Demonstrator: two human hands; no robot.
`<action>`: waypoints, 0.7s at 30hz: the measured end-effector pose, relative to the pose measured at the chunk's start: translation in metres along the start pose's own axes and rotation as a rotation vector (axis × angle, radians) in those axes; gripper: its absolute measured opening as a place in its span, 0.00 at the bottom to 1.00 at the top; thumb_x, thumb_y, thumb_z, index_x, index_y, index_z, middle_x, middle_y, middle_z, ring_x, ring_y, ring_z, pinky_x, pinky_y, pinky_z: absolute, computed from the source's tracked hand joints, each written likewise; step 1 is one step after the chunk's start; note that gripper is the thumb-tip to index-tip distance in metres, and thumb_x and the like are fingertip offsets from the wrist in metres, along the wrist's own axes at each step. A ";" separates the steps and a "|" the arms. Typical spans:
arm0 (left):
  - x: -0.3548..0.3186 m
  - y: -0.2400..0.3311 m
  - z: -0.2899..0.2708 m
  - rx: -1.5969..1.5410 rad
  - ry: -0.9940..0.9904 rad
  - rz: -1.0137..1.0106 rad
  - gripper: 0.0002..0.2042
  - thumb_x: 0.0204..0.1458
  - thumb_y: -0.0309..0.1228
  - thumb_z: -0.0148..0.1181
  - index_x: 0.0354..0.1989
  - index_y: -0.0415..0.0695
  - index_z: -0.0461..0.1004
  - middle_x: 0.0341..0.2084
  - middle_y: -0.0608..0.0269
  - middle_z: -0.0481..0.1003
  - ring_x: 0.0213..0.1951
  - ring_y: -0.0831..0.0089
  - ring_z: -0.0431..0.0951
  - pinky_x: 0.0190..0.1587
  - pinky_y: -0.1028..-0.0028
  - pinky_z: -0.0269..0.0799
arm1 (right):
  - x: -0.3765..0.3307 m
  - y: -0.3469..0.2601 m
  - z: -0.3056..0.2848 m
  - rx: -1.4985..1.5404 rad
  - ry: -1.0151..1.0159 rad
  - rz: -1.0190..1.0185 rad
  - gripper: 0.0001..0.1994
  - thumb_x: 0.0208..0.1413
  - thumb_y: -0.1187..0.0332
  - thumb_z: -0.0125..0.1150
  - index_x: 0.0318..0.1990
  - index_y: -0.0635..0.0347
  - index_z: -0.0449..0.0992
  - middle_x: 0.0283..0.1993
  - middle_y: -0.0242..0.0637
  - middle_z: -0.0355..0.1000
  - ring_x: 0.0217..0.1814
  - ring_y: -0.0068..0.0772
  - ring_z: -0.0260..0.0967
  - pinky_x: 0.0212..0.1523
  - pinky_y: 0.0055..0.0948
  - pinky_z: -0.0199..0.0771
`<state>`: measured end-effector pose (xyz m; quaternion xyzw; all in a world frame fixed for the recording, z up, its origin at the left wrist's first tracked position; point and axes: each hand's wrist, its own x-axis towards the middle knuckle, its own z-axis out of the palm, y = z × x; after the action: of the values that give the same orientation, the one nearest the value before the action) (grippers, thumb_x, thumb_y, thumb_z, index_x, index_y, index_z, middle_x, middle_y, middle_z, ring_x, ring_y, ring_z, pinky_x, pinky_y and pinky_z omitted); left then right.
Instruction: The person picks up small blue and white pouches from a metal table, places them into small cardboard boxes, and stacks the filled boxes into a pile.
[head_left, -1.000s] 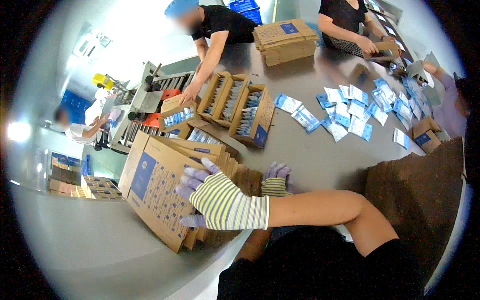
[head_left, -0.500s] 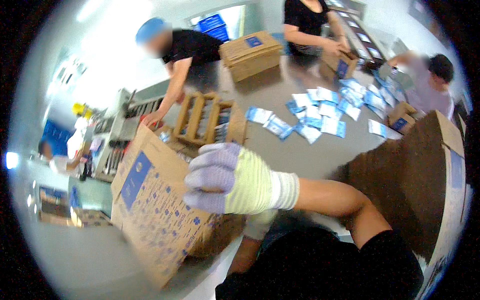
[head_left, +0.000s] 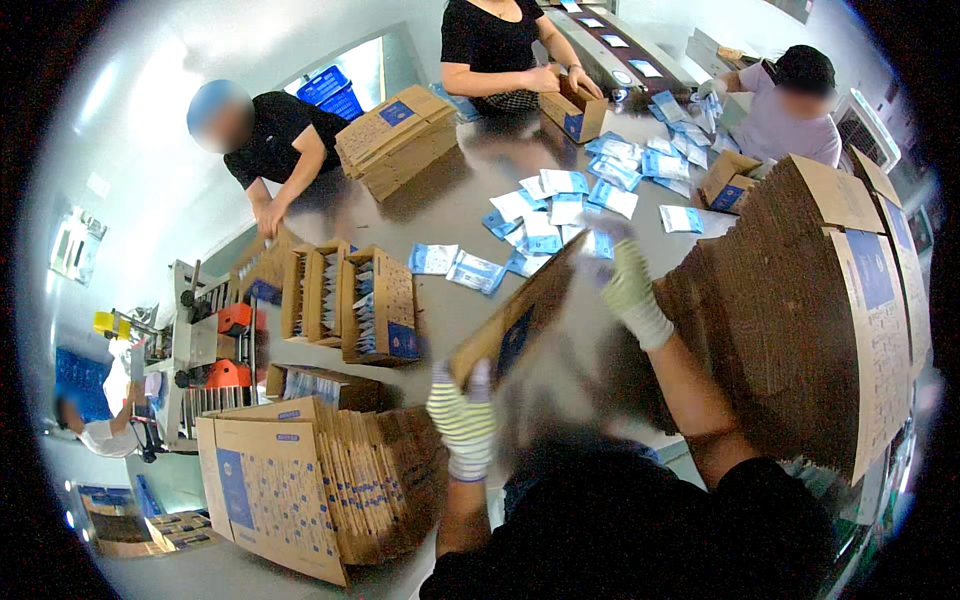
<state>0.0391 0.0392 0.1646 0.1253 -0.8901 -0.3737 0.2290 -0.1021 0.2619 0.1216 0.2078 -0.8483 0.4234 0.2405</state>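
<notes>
A flattened brown cardboard box [head_left: 525, 315] with a blue panel slants above the table in front of me. My left hand [head_left: 462, 420], in a striped glove with purple fingertips, is closed on its near lower end. My right hand [head_left: 636, 288], in a matching glove, is beside its far end with fingers stretched out; their tips are smeared, and I see no grip on the box. Close to my left forearm stands a row of flat folded boxes [head_left: 270, 490]. At my right rises a large stack of flat boxes [head_left: 780, 300].
Blue and white packets [head_left: 545, 235] lie heaped mid-table. Filled open boxes [head_left: 380, 305] stand left, near a machine with red parts [head_left: 232, 345]. A pile of flat boxes [head_left: 400, 145] is at the back. Three co-workers are around the table; one holds an open box [head_left: 575, 110].
My hands have moved apart, and a flattened box now shows between them. The view has shifted, showing more of the table and the left row of boxes.
</notes>
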 end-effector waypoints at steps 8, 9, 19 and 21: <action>-0.014 -0.125 0.045 0.400 0.317 0.242 0.24 0.49 0.34 0.54 0.51 0.32 0.59 0.24 0.58 0.73 0.26 0.69 0.72 0.31 0.73 0.69 | -0.054 0.104 0.040 0.409 -0.130 0.517 0.25 0.49 0.49 0.53 0.38 0.68 0.70 0.36 0.45 0.71 0.38 0.36 0.67 0.37 0.33 0.67; -0.016 -0.143 0.054 0.355 0.306 0.112 0.24 0.49 0.36 0.54 0.50 0.32 0.60 0.24 0.58 0.73 0.26 0.68 0.72 0.31 0.72 0.69 | -0.061 0.100 0.046 0.416 -0.134 0.521 0.25 0.49 0.49 0.53 0.38 0.68 0.70 0.36 0.45 0.71 0.38 0.36 0.67 0.37 0.33 0.67; -0.036 -0.183 0.055 -0.004 -0.434 -0.063 0.24 0.43 0.35 0.56 0.48 0.37 0.62 0.30 0.48 0.71 0.32 0.54 0.71 0.36 0.65 0.69 | -0.096 0.049 0.071 0.428 -0.291 0.721 0.24 0.49 0.54 0.55 0.47 0.65 0.69 0.48 0.50 0.67 0.49 0.40 0.64 0.50 0.34 0.62; -0.041 -0.179 0.057 0.344 -0.504 -0.027 0.23 0.37 0.37 0.58 0.40 0.33 0.65 0.32 0.44 0.70 0.37 0.49 0.70 0.43 0.62 0.66 | -0.111 0.038 0.080 0.207 -0.247 0.497 0.23 0.50 0.55 0.54 0.47 0.65 0.68 0.47 0.51 0.67 0.48 0.44 0.64 0.50 0.35 0.62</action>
<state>0.0556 -0.0335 -0.0127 0.0774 -0.9674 -0.2395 -0.0284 -0.0530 0.2343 -0.0084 0.0672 -0.8483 0.5252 0.0018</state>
